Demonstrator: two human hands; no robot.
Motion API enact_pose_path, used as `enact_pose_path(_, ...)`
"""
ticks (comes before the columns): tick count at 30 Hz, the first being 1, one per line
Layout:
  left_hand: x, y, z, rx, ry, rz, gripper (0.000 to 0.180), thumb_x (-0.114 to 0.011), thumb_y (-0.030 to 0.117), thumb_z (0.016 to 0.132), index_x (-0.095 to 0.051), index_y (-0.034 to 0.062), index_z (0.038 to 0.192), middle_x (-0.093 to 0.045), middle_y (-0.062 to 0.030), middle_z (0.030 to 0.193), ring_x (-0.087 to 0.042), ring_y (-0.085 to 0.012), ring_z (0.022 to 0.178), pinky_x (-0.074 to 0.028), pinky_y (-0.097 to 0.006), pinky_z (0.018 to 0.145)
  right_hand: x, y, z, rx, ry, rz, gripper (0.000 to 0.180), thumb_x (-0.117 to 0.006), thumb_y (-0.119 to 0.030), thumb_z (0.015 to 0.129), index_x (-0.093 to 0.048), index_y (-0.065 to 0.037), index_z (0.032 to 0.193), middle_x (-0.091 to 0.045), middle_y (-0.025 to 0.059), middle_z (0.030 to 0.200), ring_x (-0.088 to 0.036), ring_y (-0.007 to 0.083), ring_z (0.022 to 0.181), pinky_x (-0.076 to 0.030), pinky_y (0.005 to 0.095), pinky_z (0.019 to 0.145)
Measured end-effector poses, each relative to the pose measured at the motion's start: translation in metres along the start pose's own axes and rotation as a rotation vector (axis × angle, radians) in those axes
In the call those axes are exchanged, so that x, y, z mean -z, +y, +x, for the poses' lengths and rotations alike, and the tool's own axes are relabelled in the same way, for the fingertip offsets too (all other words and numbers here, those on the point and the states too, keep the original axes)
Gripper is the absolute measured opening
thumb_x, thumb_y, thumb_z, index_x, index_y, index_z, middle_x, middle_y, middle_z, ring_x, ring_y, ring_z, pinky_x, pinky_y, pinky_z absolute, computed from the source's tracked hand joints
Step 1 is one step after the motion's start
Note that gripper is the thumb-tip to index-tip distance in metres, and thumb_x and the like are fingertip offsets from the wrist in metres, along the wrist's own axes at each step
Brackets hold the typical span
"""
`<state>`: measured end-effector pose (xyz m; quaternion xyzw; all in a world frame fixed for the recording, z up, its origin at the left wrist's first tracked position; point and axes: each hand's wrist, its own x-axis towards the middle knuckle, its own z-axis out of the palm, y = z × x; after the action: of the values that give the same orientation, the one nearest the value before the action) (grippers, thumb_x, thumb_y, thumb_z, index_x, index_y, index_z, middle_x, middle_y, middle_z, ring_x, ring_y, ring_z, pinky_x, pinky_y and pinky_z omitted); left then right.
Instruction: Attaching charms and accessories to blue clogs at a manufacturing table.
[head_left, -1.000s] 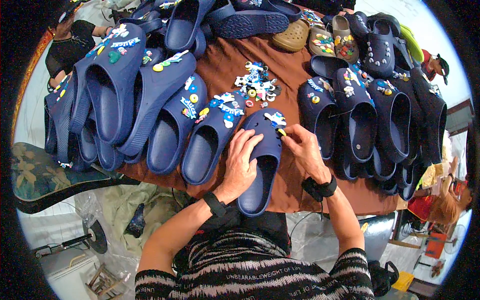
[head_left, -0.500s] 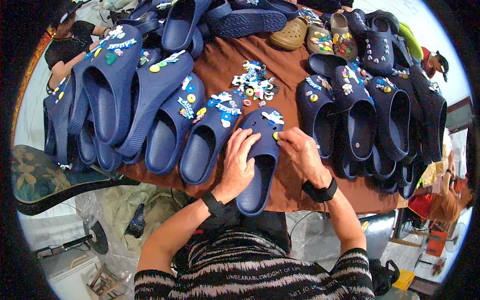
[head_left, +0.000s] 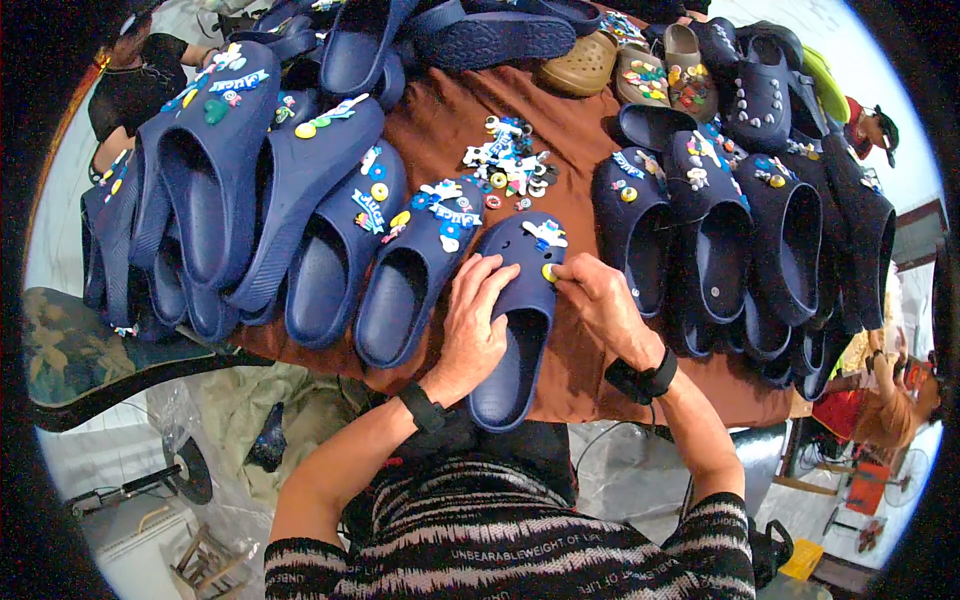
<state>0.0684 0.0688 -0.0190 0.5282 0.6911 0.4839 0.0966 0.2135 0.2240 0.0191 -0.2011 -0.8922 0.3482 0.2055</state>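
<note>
Left of the left fingers, decorated clogs (head_left: 312, 155) crowd the cloth (head_left: 425, 125). The left hand (head_left: 474, 318) clamps the navy clog (head_left: 523, 292) lying between both hands' fingers; loose charms (head_left: 508, 158) lie beyond them. The right hand's (head_left: 600, 298) fingertips pinch a yellow charm (head_left: 548, 271) against its upper; more clogs (head_left: 638, 205) lie rightward.

The cloth surface (head_left: 582, 380) is rusty brown; the clog (head_left: 526, 292) at its near edge is navy blue, its button (head_left: 548, 272) plain yellow, its charm (head_left: 545, 235) blue and white; the shoe (head_left: 582, 66) at the far edge is tan; the shirt (head_left: 520, 535) has jagged pale stripes on black; the wristbands (head_left: 424, 408) are plain black.
</note>
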Motion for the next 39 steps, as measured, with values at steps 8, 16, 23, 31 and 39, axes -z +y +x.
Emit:
enact_pose_path(8,0.001,0.001,0.001,0.000,0.001,-0.010,0.067,-0.061,-0.014,0.069,-0.054,0.0070,0.132,-0.047,-0.0167,0.137,-0.038,-0.0401,0.135,-0.031,-0.047,0.116,-0.005,0.003,0.002,-0.141,0.030,0.110,0.012,-0.069,-0.005,0.088,-0.067,0.000,0.098,-0.068,0.0173,0.089,-0.069,0.0333,0.081,-0.053,0.0389,0.071)
enact_pose_path(16,-0.002,0.000,0.000,0.009,0.008,0.006,0.068,-0.060,-0.014,0.069,-0.054,0.0073,0.133,-0.046,-0.0168,0.138,-0.038,-0.0404,0.135,-0.030,-0.048,0.116,-0.016,0.010,-0.004,-0.091,0.052,0.127,0.014,-0.069,-0.006,0.089,-0.067,0.000,0.102,-0.066,0.0137,0.089,-0.066,0.0287,0.083,-0.052,0.0350,0.077)
enact_pose_path(23,0.002,0.002,0.000,0.004,-0.015,0.015,0.067,-0.062,-0.013,0.070,-0.054,0.0081,0.133,-0.046,-0.0161,0.138,-0.037,-0.0403,0.136,-0.030,-0.049,0.116,-0.010,0.005,-0.007,-0.300,0.094,0.400,0.017,-0.068,-0.009,0.092,-0.066,0.001,0.106,-0.069,0.0074,0.094,-0.063,0.0159,0.083,-0.051,0.0293,0.077)
enact_pose_path(31,0.001,0.001,0.000,0.014,-0.023,0.006,0.067,-0.063,-0.012,0.070,-0.053,0.0081,0.133,-0.046,-0.0158,0.138,-0.037,-0.0400,0.136,-0.031,-0.048,0.116,-0.005,0.005,-0.001,-0.324,0.042,0.418,0.015,-0.067,-0.010,0.093,-0.068,0.002,0.102,-0.068,0.0043,0.091,-0.061,0.0113,0.085,-0.050,0.0274,0.077)
enact_pose_path(39,0.002,-0.001,-0.001,0.025,-0.020,-0.007,0.067,-0.058,-0.012,0.070,-0.054,0.0068,0.133,-0.046,-0.0164,0.139,-0.036,-0.0396,0.137,-0.029,-0.048,0.117,-0.003,0.000,0.004,0.123,0.043,-0.157,0.012,-0.070,-0.007,0.085,-0.068,-0.002,0.096,-0.064,0.0129,0.095,-0.064,0.0338,0.090,-0.053,0.0399,0.079)
